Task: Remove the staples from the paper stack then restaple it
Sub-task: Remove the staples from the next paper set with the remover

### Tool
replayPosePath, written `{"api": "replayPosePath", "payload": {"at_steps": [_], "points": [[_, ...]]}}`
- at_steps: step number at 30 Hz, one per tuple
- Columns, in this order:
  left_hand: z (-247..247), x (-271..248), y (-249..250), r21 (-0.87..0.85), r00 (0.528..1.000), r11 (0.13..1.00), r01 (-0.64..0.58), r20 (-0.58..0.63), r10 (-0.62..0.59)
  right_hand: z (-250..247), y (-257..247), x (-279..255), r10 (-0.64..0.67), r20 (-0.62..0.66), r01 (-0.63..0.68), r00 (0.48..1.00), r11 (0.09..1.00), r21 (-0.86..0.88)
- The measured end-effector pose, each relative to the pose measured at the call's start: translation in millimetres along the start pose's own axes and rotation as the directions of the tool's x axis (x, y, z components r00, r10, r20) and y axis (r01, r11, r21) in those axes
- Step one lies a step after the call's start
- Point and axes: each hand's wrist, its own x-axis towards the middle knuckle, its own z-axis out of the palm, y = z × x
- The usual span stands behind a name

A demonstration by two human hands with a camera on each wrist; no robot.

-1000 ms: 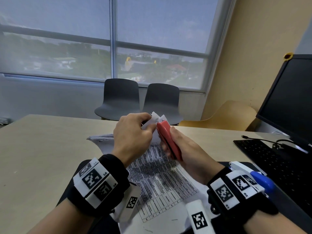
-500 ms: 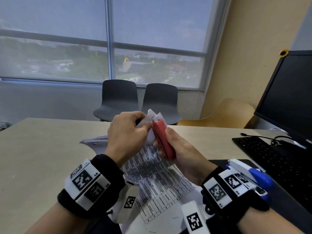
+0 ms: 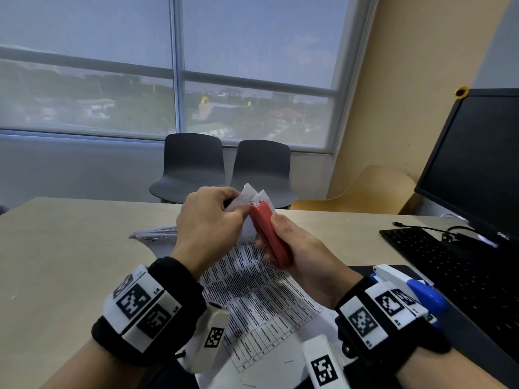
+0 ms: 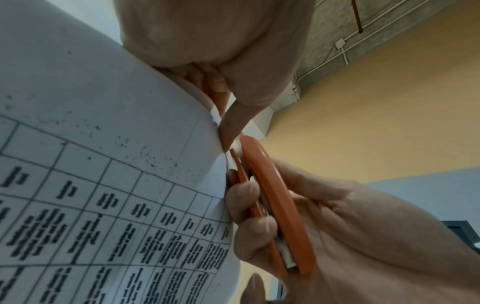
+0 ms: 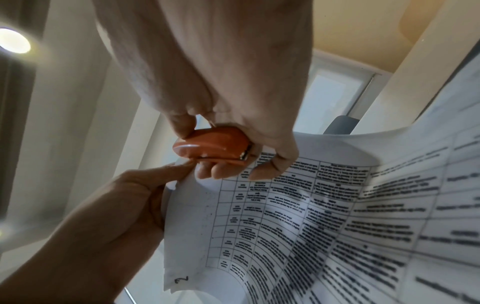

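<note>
Left fingers: the left hand (image 3: 209, 220) pinches the raised corner of the paper stack (image 3: 264, 299), thumb and forefinger closed on the sheets just beside the tool's tip.
Right fingers: the right hand (image 3: 302, 254) is wrapped round a small red stapler (image 3: 271, 237), fingers curled under its base and the thumb side over its top, its nose set against that same corner.
Where the paper is: the stack is lifted at its far corner above the counter (image 3: 70, 262), the printed table side facing the person, its near end trailing down toward the wrists.
What is done: hard to judge; the corner looks creased and torn at the edge in the left wrist view, and thin dark slivers that may be pulled staples lie on the lowest sheet, so removal seems well begun or finished.
What is left: whether a staple sits in the corner cannot be seen; by my reading the tool is either prying or about to fasten, and the restapling is not shown complete.
Further out: a second sheaf of papers (image 3: 154, 233) lies on the counter behind the left hand, a blue and white stapler (image 3: 415, 290) rests by the right wrist, with a keyboard (image 3: 460, 265) and a dark monitor (image 3: 477, 164) beyond.
</note>
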Motion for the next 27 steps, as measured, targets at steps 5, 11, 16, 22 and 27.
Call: {"api": "replayPosePath", "payload": {"at_steps": [5, 11, 16, 22, 27], "points": [[0, 0, 0, 0.010, 1.000, 1.000, -0.024, 0.006, 0.024, 1, 3, -1, -0.001, -0.014, 0.001, 1.000, 1.000, -0.010], [-1, -1, 2, 0.049, 0.997, 0.996, -0.076, -0.029, 0.078, -1, -2, 1, -0.027, -0.027, 0.026, 0.999, 0.998, -0.054], [3, -5, 2, 0.096, 0.987, 0.985, -0.146, -0.056, 0.151, -2, -8, -3, -0.079, -0.036, 0.072, 0.996, 0.981, -0.182], [3, -6, -1, 0.064, 0.988, 0.988, -0.139, -0.054, 0.143, 8, 8, -4, -0.080, -0.005, 0.080, 0.997, 0.994, -0.080], [-3, -1, -5, -0.037, 0.998, 0.998, -0.058, 0.027, 0.059, 6, 14, -3, -0.098, 0.024, 0.100, 0.995, 0.989, -0.112]]}}
